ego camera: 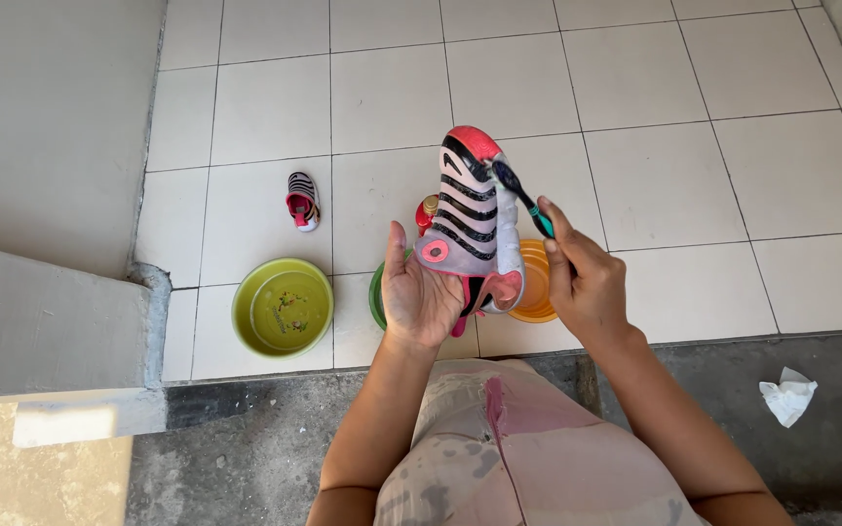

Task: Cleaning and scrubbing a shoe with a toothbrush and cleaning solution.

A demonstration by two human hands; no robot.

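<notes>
The small child's shoe (pixel 471 219) is held sole-up, toe pointing far: a pale translucent sole crossed by black wavy stripes, a red-pink toe tip, a pink round patch near the heel and pink lining showing at its near end. The left hand (pixel 419 297) cups it from below and from the left, palm open upward with the thumb along the shoe's left edge, so the heel rests in the palm. The right hand (pixel 585 282) is closed around the handle of a teal toothbrush (pixel 521 198), just right of the shoe; the dark brush head touches the sole's right edge near the toe.

Under the shoe, on the pale tiled floor (pixel 665 175), an orange bowl (pixel 538 282) sits to the right and a green bowl (pixel 377 295) shows only its rim behind the left hand. A small red bottle with a tan cap (pixel 427 211) stands just left of the shoe. Farther left lies a yellow-green bowl (pixel 283 308), and beyond it the matching second shoe (pixel 302 201). A crumpled white tissue (pixel 787 396) lies on the grey concrete at near right.
</notes>
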